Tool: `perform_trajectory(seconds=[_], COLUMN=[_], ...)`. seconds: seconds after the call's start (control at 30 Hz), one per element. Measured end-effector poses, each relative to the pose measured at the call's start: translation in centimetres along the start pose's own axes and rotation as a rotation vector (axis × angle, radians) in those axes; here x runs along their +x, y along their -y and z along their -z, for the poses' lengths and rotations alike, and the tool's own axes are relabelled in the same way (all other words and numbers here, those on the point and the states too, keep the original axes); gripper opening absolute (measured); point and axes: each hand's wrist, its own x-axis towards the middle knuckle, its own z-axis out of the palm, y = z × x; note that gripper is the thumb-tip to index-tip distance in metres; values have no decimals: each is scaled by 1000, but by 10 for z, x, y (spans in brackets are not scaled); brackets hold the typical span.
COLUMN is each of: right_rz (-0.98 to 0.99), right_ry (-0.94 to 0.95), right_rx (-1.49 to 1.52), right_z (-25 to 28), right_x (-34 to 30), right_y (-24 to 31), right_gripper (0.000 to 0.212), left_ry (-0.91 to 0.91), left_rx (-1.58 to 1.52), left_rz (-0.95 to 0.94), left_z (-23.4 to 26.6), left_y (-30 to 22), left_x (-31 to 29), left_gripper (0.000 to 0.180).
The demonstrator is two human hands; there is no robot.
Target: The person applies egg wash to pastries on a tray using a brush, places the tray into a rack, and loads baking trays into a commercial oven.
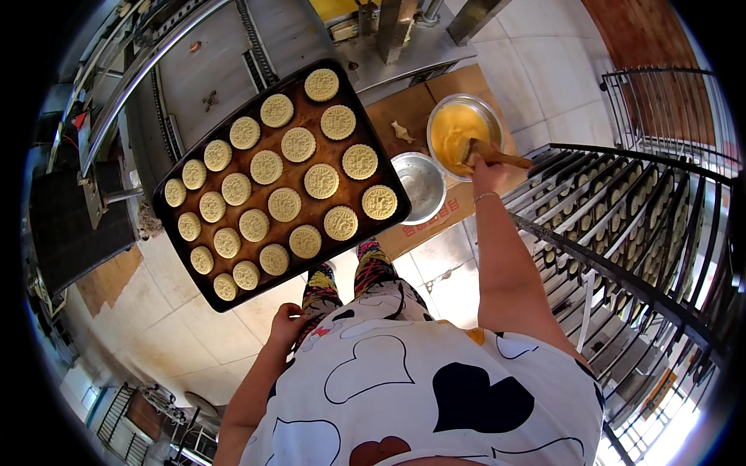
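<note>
My right hand (pixel 488 172) is closed round the wooden handle of a pastry brush (pixel 509 158). The brush's bristles reach into a steel bowl (pixel 499 124) of yellow liquid (pixel 457 130) that looks like egg wash. Beside my thigh hangs my left hand (pixel 286 322), its fingers curled in, with nothing visible in them. Ahead of me to the left, a dark baking tray (pixel 268 286) carries rows of round, pale, stamped pastries (pixel 321 180), set apart from each other. Neither hand touches the tray.
A second steel bowl (pixel 420 186) stands next to the first on cardboard (pixel 435 220); a small pale scrap (pixel 402 131) lies there too. On my right a black metal rack (pixel 622 233) holds loaded trays. Conveyor machinery (pixel 206 81) lies under and beyond the tray.
</note>
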Motion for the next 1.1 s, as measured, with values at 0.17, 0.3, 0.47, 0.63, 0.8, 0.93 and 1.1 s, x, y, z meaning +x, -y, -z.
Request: perform_trajectory(seconds=[0.17, 0.3, 0.47, 0.63, 0.8, 0.93, 1.1], right_rz=[329, 179, -90, -100, -93, 296, 284], right_ry=[165, 268, 309, 546, 805, 590, 272], right_rx=[-853, -703, 118, 235, 145, -43, -184], right_z=[9, 31, -20, -146, -234, -234, -165], right_x=[-33, -47, -142, -262, -355, -323, -225], right_y=[-11, 2, 106, 96, 82, 64, 74], right_gripper=[40, 41, 57, 60, 55, 48, 49], left_ry=[-22, -31, -104, -98, -143, -207, -225], left_rx=[-57, -89, -113, -200, -201, -234, -300], left_rz=[-12, -10, -20, -43, -53, -49, -5], left_z=[16, 35, 58, 83, 109, 126, 138], left_y=[26, 52, 83, 106, 136, 178, 211], left_x=[-2, -7, -12, -20, -29, -29, -34], left_gripper=[30, 32, 32, 32, 33, 34, 36])
